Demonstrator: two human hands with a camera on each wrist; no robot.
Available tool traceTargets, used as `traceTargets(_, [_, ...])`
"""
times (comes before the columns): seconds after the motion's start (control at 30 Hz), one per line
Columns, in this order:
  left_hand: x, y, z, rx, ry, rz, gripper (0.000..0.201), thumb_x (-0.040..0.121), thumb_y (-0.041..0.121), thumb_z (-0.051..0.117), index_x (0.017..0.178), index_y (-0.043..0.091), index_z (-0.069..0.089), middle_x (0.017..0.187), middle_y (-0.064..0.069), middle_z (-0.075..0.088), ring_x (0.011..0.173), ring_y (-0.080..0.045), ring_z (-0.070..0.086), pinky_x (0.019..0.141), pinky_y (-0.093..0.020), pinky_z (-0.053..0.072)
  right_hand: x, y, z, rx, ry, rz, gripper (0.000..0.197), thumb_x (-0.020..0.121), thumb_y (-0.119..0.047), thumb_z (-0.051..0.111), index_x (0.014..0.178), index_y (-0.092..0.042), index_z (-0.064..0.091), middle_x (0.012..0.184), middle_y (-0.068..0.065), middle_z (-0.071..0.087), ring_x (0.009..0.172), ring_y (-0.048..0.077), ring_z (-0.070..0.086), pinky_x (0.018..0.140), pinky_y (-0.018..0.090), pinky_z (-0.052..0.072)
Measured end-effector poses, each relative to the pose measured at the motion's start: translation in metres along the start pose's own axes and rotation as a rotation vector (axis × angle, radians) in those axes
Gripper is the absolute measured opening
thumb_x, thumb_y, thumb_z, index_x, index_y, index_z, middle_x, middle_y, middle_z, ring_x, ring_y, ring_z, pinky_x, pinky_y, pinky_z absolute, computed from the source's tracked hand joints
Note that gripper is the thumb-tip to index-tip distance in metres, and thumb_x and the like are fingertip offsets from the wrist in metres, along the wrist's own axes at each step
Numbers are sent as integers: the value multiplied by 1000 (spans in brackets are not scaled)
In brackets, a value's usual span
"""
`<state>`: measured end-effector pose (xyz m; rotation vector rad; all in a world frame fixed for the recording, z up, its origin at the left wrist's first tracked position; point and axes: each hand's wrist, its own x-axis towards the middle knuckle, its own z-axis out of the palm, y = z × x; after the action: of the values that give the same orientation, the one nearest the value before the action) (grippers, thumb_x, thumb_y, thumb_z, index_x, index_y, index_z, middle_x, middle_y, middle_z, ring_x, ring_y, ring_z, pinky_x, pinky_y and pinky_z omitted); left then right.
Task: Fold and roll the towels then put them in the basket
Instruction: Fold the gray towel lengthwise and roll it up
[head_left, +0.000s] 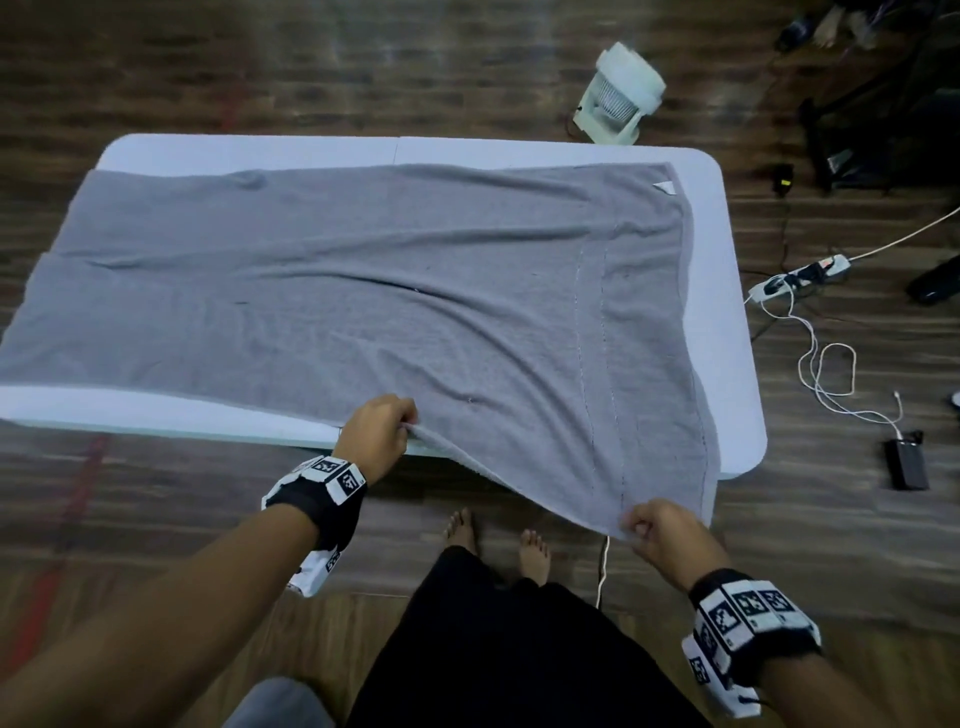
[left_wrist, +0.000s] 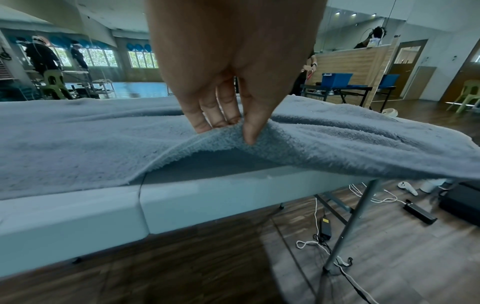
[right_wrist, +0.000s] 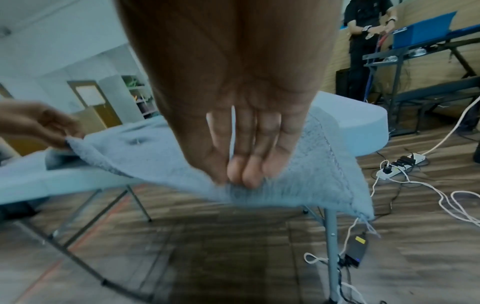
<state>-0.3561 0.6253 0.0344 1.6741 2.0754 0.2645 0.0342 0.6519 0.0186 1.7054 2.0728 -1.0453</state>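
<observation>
A large grey towel lies spread flat over the white folding table, reaching past its left end. My left hand pinches the towel's near edge at the table's front rim, thumb on top and fingers under. My right hand pinches the same near edge closer to the right corner, pulled off the table toward me and held in the air. The stretch of towel between both hands is lifted. No basket is in view.
A white fan stands on the wooden floor behind the table. A power strip, white cables and a black adapter lie on the floor at right. My bare feet are just in front of the table. Other people stand in the background.
</observation>
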Motion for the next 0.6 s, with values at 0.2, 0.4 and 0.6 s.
traceTargets(0.2, [-20, -19, 6, 35, -15, 58, 34, 65, 5, 66, 95, 18, 62, 93, -3, 61, 90, -27, 57, 76, -38, 45, 11, -51, 1, -81, -95, -44, 12, 85, -24, 59, 83, -35, 64, 83, -10, 61, 93, 17, 64, 75, 26, 44])
traceTargets(0.4, [-44, -93, -32, 46, 77, -86, 28, 73, 4, 64, 99, 13, 62, 96, -8, 60, 96, -32, 55, 77, -39, 41, 55, -199, 23, -9, -67, -283, 9, 85, -26, 61, 91, -27, 68, 94, -2, 68, 92, 20, 63, 83, 36, 51])
traceTargets(0.6, [-42, -179, -71, 108, 21, -124, 32, 76, 2, 62, 107, 11, 63, 107, -11, 61, 102, -34, 54, 81, -41, 42, 88, -319, 71, -102, 68, -402, 26, 86, -23, 64, 112, -21, 63, 111, 3, 57, 107, 24, 53, 93, 38, 45])
